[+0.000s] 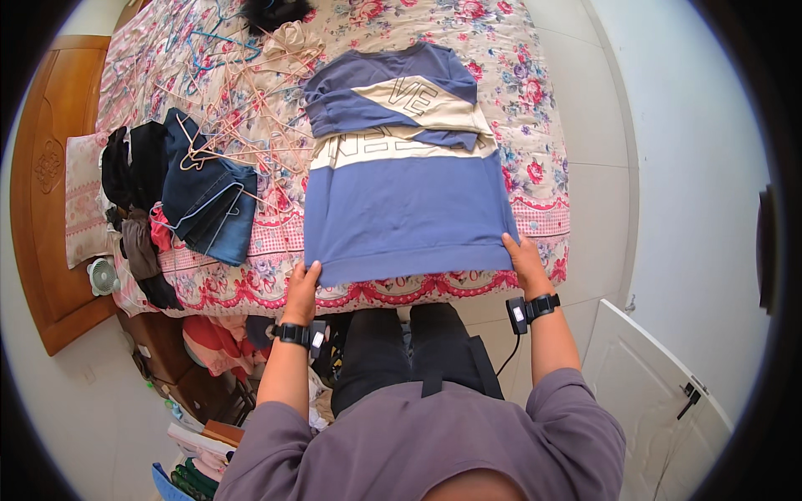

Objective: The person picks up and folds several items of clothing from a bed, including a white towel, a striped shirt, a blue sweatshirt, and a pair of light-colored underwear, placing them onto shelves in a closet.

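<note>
A blue and cream sweatshirt (407, 200) lies spread on the bed (539, 219), its neckline away from me and its sleeves folded across the upper body. Large outlined letters run over the cream parts. My left hand (302, 291) grips the left corner of its hem, thumb on top. At the hem's right corner, my right hand (527, 263) pinches the cloth in the same way. The hem is stretched between both hands near the bed's edge. Each wrist wears a black strap with a small box.
Tangled clothes hangers (238, 119) cover the bed's left half. Beside them lie folded jeans (210, 200), dark clothes (141, 163) and a pillow (84, 194). A small fan (103, 276) stands by the wooden headboard (53, 163). A white door (651, 382) is at lower right.
</note>
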A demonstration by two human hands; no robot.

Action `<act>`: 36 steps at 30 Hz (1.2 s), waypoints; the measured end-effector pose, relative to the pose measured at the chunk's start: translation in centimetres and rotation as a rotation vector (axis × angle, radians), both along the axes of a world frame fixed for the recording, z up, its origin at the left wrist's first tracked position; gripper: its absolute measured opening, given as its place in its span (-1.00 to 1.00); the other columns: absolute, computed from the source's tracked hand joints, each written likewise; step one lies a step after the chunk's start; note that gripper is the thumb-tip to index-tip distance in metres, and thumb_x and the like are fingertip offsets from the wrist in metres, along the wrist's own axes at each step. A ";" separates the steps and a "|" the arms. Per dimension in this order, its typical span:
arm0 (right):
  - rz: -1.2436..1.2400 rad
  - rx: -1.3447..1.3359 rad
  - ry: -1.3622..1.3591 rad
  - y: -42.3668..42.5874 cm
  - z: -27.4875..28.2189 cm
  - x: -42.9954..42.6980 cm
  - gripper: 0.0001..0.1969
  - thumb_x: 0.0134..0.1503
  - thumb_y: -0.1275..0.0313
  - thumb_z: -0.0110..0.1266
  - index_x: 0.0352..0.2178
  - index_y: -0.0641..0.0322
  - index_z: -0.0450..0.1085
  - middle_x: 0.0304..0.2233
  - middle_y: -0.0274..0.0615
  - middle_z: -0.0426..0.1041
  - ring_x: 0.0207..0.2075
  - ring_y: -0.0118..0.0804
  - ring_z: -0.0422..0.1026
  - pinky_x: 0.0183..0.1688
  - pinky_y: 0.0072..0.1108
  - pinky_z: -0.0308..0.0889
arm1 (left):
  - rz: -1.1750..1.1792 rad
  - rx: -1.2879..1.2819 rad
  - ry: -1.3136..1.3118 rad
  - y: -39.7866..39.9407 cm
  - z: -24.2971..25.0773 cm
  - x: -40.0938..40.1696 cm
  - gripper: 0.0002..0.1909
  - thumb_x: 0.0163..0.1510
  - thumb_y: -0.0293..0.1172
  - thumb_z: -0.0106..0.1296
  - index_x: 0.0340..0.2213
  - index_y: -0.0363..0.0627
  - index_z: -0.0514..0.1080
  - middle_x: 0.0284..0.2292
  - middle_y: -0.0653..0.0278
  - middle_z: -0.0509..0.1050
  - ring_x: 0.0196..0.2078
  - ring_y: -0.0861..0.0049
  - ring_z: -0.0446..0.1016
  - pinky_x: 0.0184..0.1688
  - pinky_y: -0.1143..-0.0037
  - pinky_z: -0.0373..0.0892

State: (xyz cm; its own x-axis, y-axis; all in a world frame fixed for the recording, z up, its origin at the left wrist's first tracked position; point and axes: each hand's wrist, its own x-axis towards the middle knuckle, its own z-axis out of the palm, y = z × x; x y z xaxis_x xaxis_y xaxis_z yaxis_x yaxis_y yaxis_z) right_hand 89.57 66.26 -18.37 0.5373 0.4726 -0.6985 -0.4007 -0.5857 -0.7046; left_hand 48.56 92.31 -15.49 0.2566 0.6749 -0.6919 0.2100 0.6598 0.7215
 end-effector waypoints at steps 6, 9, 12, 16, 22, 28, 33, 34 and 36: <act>0.027 -0.024 0.409 -3.5 6.1 -1.4 -0.50 0.19 0.21 0.11 0.01 0.42 0.34 -0.11 -0.19 0.48 -0.14 -0.38 0.45 -0.03 -0.51 0.35 | -0.113 -0.230 -0.163 -3.0 6.2 -2.0 -0.63 0.16 -0.40 0.00 -0.01 -0.30 0.35 -0.06 0.25 0.46 -0.01 0.55 0.39 0.12 0.48 0.23; 0.072 -0.053 0.472 -5.4 8.8 -0.8 -0.49 0.17 0.19 0.14 0.01 0.41 0.35 -0.12 -0.20 0.49 -0.14 -0.37 0.45 -0.03 -0.49 0.36 | -0.248 -0.397 -0.189 -4.1 8.9 -3.1 -0.47 0.09 -0.33 0.10 0.06 -0.30 0.30 -0.02 0.27 0.44 0.03 0.52 0.38 0.16 0.46 0.21; 0.128 -0.132 0.572 -6.0 10.1 0.5 -0.46 0.15 0.18 0.16 0.02 0.40 0.33 -0.12 -0.18 0.48 -0.11 -0.34 0.46 -0.02 -0.48 0.37 | -0.312 -0.538 -0.154 -4.0 9.6 -4.6 -0.43 0.06 -0.30 0.14 0.07 -0.29 0.30 -0.03 0.28 0.45 0.04 0.52 0.38 0.15 0.46 0.21; 0.064 -0.038 0.641 -3.0 10.6 2.5 -0.53 0.20 0.23 0.09 0.01 0.40 0.33 -0.12 -0.19 0.49 -0.09 -0.39 0.46 -0.02 -0.48 0.39 | -0.298 -0.515 -0.235 -1.9 8.7 -2.0 -0.46 0.09 -0.27 0.13 0.05 -0.26 0.32 -0.01 0.24 0.45 0.05 0.49 0.39 0.16 0.44 0.22; -0.108 0.220 0.716 7.9 6.1 6.9 -0.71 0.28 0.17 -0.09 -0.10 0.08 0.38 -0.22 -0.36 0.50 -0.21 -0.45 0.47 -0.20 -0.55 0.36 | -0.021 -0.383 -0.331 7.5 2.8 5.7 -0.59 0.20 -0.21 -0.02 -0.03 -0.24 0.34 -0.10 0.22 0.47 -0.05 0.41 0.44 0.07 0.36 0.33; -0.373 0.468 0.660 18.2 1.3 9.4 -0.77 0.29 0.22 -0.09 -0.16 0.08 0.35 -0.21 -0.36 0.48 -0.19 -0.37 0.44 -0.11 -0.39 0.36 | 0.213 -0.354 -0.421 16.6 -2.9 12.9 -0.76 0.20 -0.23 -0.02 -0.22 -0.14 0.39 -0.23 0.22 0.48 -0.14 0.34 0.48 -0.03 0.34 0.39; -0.563 0.554 0.711 20.5 -3.1 9.8 -0.76 0.30 0.23 -0.11 -0.17 0.16 0.33 -0.19 -0.26 0.45 -0.15 -0.26 0.44 -0.07 -0.34 0.37 | 0.288 -0.358 -0.336 19.1 -6.1 17.1 -0.73 0.20 -0.25 -0.02 -0.18 -0.19 0.36 -0.19 0.15 0.50 -0.11 0.32 0.47 0.00 0.33 0.36; -0.605 0.563 0.694 20.7 -3.5 9.5 -0.74 0.30 0.24 -0.11 -0.15 0.19 0.33 -0.16 -0.21 0.44 -0.14 -0.23 0.44 -0.06 -0.33 0.37 | 0.298 -0.343 -0.304 19.2 -6.6 17.5 -0.69 0.20 -0.24 -0.03 -0.13 -0.20 0.35 -0.15 0.15 0.50 -0.09 0.32 0.47 0.00 0.33 0.36; -0.600 0.655 0.650 21.1 -3.3 8.6 -0.66 0.29 0.23 -0.10 -0.03 0.23 0.30 -0.06 -0.09 0.41 -0.09 -0.20 0.42 -0.04 -0.36 0.37 | 0.236 -0.277 -0.309 19.0 -7.1 17.8 -0.64 0.21 -0.22 -0.03 -0.07 -0.20 0.32 -0.12 0.14 0.49 -0.07 0.32 0.46 0.00 0.33 0.35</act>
